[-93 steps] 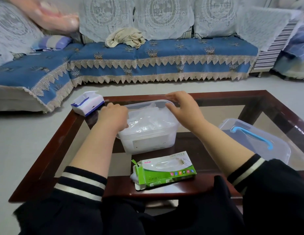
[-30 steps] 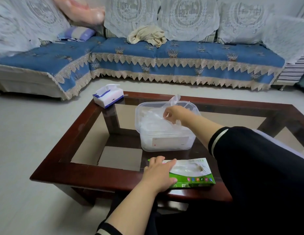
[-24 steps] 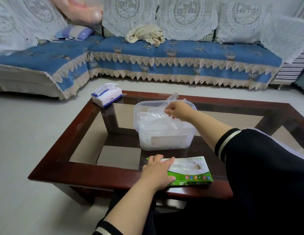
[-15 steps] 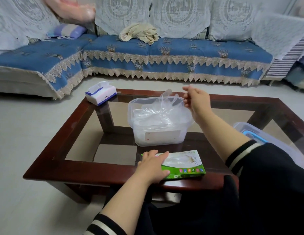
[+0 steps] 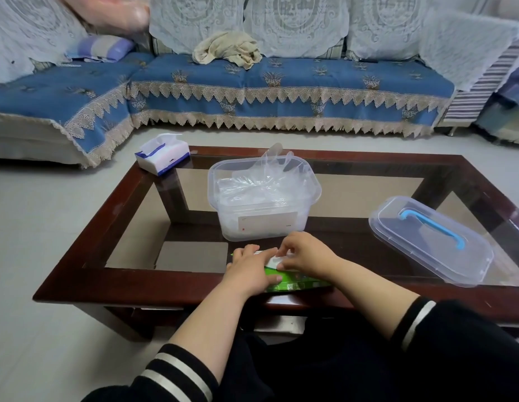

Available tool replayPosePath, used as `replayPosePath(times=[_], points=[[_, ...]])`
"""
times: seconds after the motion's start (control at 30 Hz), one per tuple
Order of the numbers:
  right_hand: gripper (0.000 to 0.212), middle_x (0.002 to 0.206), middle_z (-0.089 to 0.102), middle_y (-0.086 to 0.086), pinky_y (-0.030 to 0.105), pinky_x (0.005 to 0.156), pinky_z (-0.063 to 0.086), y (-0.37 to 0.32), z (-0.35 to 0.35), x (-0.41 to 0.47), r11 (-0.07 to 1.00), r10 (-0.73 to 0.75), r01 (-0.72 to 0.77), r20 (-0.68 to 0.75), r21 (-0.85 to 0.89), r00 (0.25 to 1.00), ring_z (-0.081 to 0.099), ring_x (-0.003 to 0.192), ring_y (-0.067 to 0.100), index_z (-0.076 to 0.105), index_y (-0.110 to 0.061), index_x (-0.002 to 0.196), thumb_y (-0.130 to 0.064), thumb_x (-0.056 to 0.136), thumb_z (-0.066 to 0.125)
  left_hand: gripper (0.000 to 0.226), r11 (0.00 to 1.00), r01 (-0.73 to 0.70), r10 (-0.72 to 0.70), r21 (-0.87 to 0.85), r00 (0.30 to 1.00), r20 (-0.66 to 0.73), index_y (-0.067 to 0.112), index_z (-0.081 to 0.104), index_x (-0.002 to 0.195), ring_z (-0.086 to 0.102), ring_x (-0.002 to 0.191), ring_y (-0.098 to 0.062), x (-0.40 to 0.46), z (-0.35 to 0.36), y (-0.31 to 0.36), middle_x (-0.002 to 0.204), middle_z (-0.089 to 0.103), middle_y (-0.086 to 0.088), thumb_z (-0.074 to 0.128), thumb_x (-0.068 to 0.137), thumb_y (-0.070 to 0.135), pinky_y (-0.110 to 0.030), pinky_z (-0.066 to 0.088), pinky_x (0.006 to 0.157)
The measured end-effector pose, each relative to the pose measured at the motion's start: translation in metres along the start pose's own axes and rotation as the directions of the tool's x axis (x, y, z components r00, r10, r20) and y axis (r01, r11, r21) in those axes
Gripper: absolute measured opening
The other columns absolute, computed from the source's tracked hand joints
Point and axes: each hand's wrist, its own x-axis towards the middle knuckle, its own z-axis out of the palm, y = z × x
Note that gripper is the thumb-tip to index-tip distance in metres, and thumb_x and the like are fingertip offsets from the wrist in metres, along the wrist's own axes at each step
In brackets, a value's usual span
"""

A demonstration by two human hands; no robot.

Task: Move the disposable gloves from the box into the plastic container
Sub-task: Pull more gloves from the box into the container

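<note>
The green glove box [image 5: 299,284] lies at the table's near edge, mostly hidden under both hands. My left hand [image 5: 249,271] grips its left end, thumb curled over the front face. My right hand [image 5: 306,255] reaches in from the right with fingers curled at the box's top opening, pinching the whitish glove [image 5: 272,261] there. Just behind stands the clear plastic container [image 5: 213,184], lid off, filled with crumpled transparent gloves [image 5: 264,184]; one glove's fingers poke up over its far rim.
The container's clear lid [image 5: 420,248] with a blue handle lies at the table's right. A white and blue tissue box [image 5: 162,155] sits on the far left corner. The dark wooden table frame [image 5: 107,216] surrounds glass panels. A blue sofa runs behind.
My right hand let go of a glove over the container and came down to the glove box's opening. My left hand has stayed on the box.
</note>
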Motion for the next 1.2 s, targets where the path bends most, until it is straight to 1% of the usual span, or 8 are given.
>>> replayPosePath(times=[0.17,0.33,0.5,0.7,0.87,1.03,1.1,1.2], points=[[0.008,0.084,0.06,-0.012,0.026,0.07,0.041,-0.002,-0.002,-0.003,0.998,0.032,-0.035,-0.067,-0.047,0.997,0.055,0.086,0.01,0.071,-0.023,0.086,-0.03,0.082,0.07,0.071,1.0,0.0,0.0,0.018,1.0,0.02,0.045,0.027,0.146,0.013,0.141,-0.023,0.001,-0.001,-0.001,0.155,0.019,0.002,0.063,0.086,0.05,-0.043,0.023,0.114],[0.012,0.087,0.066,-0.001,0.029,0.062,0.039,-0.003,0.0,-0.008,0.94,-0.259,0.161,-0.322,-0.3,0.911,0.059,0.086,0.023,0.071,-0.017,0.082,-0.028,0.085,0.067,0.069,1.0,0.007,-0.007,0.008,0.999,0.033,0.048,0.027,0.146,0.012,0.142,-0.023,0.001,-0.001,-0.001,0.157,0.017,0.001,0.063,0.087,0.047,-0.043,0.022,0.114],[0.009,0.085,0.061,-0.012,0.031,0.069,0.045,-0.01,-0.023,-0.017,0.994,-0.058,0.097,-0.497,0.054,0.866,0.057,0.078,0.012,0.067,-0.019,0.084,-0.025,0.089,0.064,0.068,0.999,0.001,-0.003,0.036,0.998,0.055,0.041,0.029,0.147,0.011,0.143,-0.027,0.001,-0.004,-0.001,0.158,0.014,-0.002,0.062,0.087,0.045,-0.045,0.022,0.114],[0.003,0.076,0.062,-0.006,0.015,0.059,0.045,-0.049,-0.104,-0.019,0.881,0.021,0.304,-0.672,0.362,0.74,0.053,0.056,0.003,0.066,-0.018,0.087,-0.015,0.088,0.066,0.073,0.997,-0.011,0.005,0.071,0.997,0.078,0.043,0.019,0.15,0.005,0.145,-0.028,-0.002,-0.003,0.0,0.16,0.008,-0.003,0.059,0.088,0.048,-0.047,0.02,0.115],[0.014,0.09,0.062,-0.001,0.03,0.072,0.054,-0.074,-0.168,-0.002,0.909,-0.198,0.413,-0.807,0.061,0.556,0.059,0.077,0.015,0.068,-0.016,0.096,-0.027,0.088,0.065,0.073,0.997,-0.017,0.012,0.072,0.998,0.065,0.043,0.019,0.149,0.006,0.145,-0.028,-0.001,-0.004,0.0,0.16,0.009,-0.003,0.058,0.088,0.05,-0.048,0.021,0.115],[0.023,0.095,0.061,0.005,0.028,0.063,0.05,-0.098,-0.175,0.026,0.867,-0.4,0.448,-0.841,-0.219,0.363,0.055,0.076,0.011,0.072,-0.011,0.094,-0.032,0.088,0.063,0.072,0.998,-0.024,0.02,0.061,0.997,0.07,0.042,0.02,0.149,0.006,0.145,-0.03,-0.001,-0.005,-0.001,0.16,0.009,-0.004,0.058,0.089,0.049,-0.049,0.019,0.115],[0.03,0.096,0.062,0.005,0.029,0.063,0.053,-0.097,-0.158,0.042,0.861,-0.473,0.415,-0.761,-0.294,0.443,0.056,0.076,0.011,0.071,-0.011,0.093,-0.037,0.088,0.057,0.072,0.998,-0.026,0.022,0.054,0.997,0.073,0.042,0.02,0.15,0.005,0.145,-0.03,-0.001,-0.005,-0.001,0.16,0.009,-0.004,0.058,0.089,0.049,-0.05,0.018,0.116],[0.031,0.098,0.061,-0.004,0.033,0.073,0.056,-0.082,-0.126,0.076,0.918,-0.395,0.298,-0.57,-0.261,0.72,0.056,0.079,0.009,0.07,-0.018,0.095,-0.044,0.087,0.054,0.074,0.998,-0.031,0.027,0.051,0.997,0.073,0.042,0.02,0.15,0.006,0.145,-0.03,0.0,-0.005,-0.002,0.16,0.009,-0.004,0.058,0.088,0.048,-0.049,0.019,0.115]])
